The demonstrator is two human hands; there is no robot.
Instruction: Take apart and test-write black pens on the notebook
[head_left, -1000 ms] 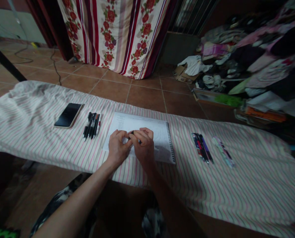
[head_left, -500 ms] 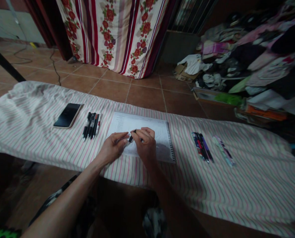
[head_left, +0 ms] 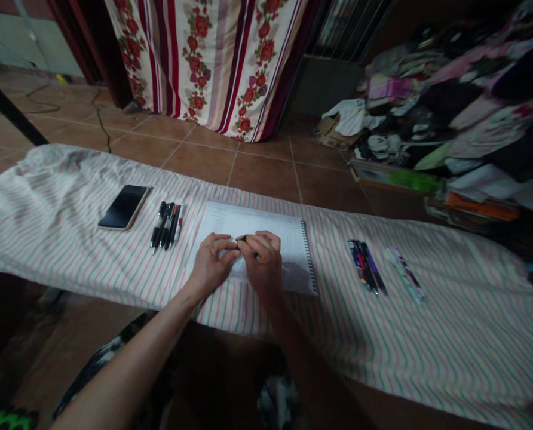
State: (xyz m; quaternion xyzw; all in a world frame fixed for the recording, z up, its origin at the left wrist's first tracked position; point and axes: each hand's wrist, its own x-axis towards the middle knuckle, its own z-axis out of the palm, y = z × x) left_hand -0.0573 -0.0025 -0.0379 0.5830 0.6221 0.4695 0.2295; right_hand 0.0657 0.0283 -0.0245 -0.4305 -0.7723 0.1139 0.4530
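Observation:
Over the spiral notebook [head_left: 266,218], my two hands meet at the fingertips. My right hand [head_left: 265,263] is closed on a small black pen-like piece [head_left: 244,238], mostly covered by the fingers. My left hand [head_left: 210,260] pinches at the near end of the same piece, thumb and forefinger pressed together. Its exact kind is too small and hidden to make out. The notebook lies open with its wire binding on the right, and faint writing or drawing shows on the page.
Left of the notebook lie several pens [head_left: 165,227] in a row and a phone [head_left: 123,207]. On the right are more pens [head_left: 365,267] and a pastel pair [head_left: 405,273]. A striped cloth [head_left: 329,334] covers the table. Clothes [head_left: 463,113] are piled at far right.
My left hand has shifted right and slightly up, its fingertips closing on the black piece. That piece is now more hidden between the hands. My right hand has barely moved.

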